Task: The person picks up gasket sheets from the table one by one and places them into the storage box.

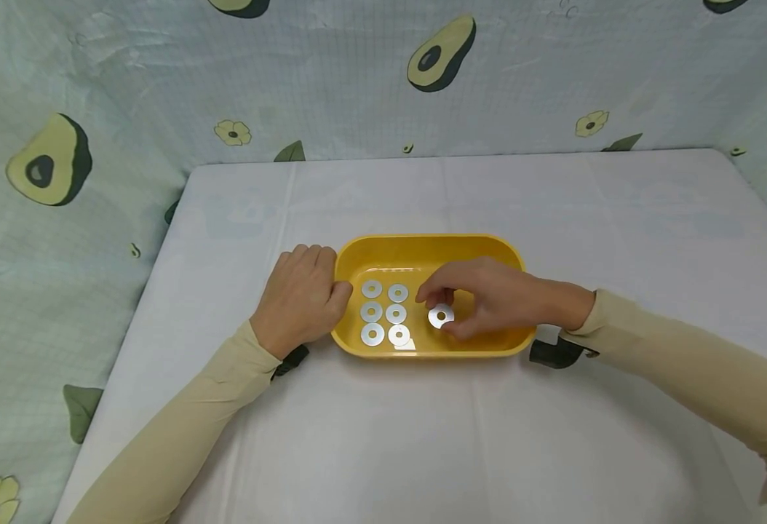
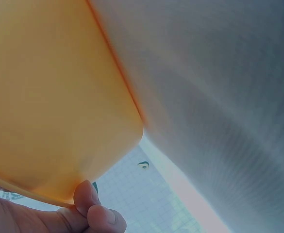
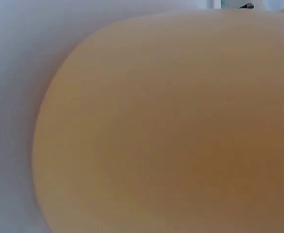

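A yellow oval tray (image 1: 423, 247) sits on the white-covered table. My left hand (image 1: 301, 295) grips its left end, thumb over the rim; the left wrist view shows fingertips (image 2: 100, 218) under the rim. Inside, several flat silver washers (image 1: 372, 312) lie in two columns on the left half. My right hand (image 1: 488, 291) reaches over the right side into the tray and pinches a washer (image 1: 441, 316) between thumb and fingers, to the right of the columns. The right wrist view is filled by the tray's outer wall (image 3: 171, 121), so the right fingers are hidden there.
A white cloth (image 1: 383, 437) covers the table. Behind and to the left hangs a pale curtain (image 1: 331, 73) printed with avocados and flowers. Dark wrist-camera mounts (image 1: 557, 353) sit at both wrists, the right one beside the tray's lower right corner.
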Demonstrator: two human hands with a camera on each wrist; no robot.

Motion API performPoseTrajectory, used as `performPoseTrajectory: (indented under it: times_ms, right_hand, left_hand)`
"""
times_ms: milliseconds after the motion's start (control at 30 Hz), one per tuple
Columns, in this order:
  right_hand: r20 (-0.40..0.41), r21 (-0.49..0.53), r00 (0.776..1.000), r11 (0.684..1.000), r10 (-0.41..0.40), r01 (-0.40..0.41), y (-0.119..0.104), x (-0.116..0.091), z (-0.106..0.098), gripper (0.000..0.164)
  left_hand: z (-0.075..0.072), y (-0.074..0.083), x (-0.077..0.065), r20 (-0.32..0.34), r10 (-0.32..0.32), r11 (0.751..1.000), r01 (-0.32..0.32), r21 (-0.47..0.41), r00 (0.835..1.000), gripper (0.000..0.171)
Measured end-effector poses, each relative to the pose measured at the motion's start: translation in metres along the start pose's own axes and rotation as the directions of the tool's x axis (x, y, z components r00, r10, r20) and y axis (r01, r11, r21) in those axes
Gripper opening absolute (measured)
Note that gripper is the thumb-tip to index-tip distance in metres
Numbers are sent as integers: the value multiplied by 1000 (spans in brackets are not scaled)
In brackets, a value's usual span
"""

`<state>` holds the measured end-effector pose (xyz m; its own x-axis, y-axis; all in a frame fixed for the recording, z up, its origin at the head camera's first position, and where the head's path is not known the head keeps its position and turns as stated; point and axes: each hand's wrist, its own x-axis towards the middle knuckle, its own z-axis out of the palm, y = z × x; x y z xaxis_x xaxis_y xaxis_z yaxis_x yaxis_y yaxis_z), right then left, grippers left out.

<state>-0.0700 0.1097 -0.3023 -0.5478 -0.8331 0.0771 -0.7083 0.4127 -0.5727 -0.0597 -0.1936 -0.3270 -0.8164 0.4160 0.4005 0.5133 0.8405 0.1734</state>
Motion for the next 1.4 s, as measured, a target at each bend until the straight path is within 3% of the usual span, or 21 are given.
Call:
performPoseTrajectory:
  times_ms: [267,633,867,1167,1400]
  right_hand:
    - [119,30,992,999,35,-39,-4,12,5,37]
    - [197,4,980,999,33,-34,0,21,14,34]
    - [202,-45,979,999,-12,21,3,21,17,31]
    - [208,-63,978,997,-24,38,3,21,19,34]
    - [167,-78,986,997,-15,28,-1,19,12,31]
  left_hand:
    - [0,-1,1,-3,0,1000,0,-4,1000,16]
    - [0,-1,0,-17,8,1000,-9,-9,1000,16]
    - [1,-1,0,-23,6,1000,-7,-20,1000,16]
    - [0,-1,-2,-4,-9,1000,9,-15,1000,15]
    - [-1,0,-1,7,-13,1000,13,-21,1000,15]
